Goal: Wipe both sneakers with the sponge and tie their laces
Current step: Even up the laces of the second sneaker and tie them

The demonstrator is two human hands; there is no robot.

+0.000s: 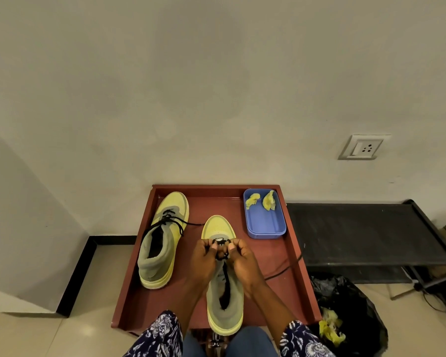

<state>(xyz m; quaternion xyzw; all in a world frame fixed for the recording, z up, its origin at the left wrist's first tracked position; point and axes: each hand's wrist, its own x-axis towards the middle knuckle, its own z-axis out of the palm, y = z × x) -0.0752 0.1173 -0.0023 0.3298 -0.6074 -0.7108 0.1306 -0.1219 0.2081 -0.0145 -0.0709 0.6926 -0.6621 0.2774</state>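
Observation:
Two yellow-and-grey sneakers stand on a red-brown tray (298,264). The left sneaker (162,238) has its black laces crossed and loose, one end trailing right. The right sneaker (223,287) points away from me at the tray's middle. My left hand (204,261) and my right hand (243,264) sit close together over its tongue, fingers curled, each pinching the black lace (222,249). One lace end trails off to the right across the tray. Two yellow sponge pieces (260,200) lie in a blue container (265,225).
The tray rests against a pale wall. A low black rack (366,233) stands to the right, with a black rubbish bag (350,313) holding yellow scraps in front of it. A wall socket (363,148) is above the rack. Tiled floor lies to the left.

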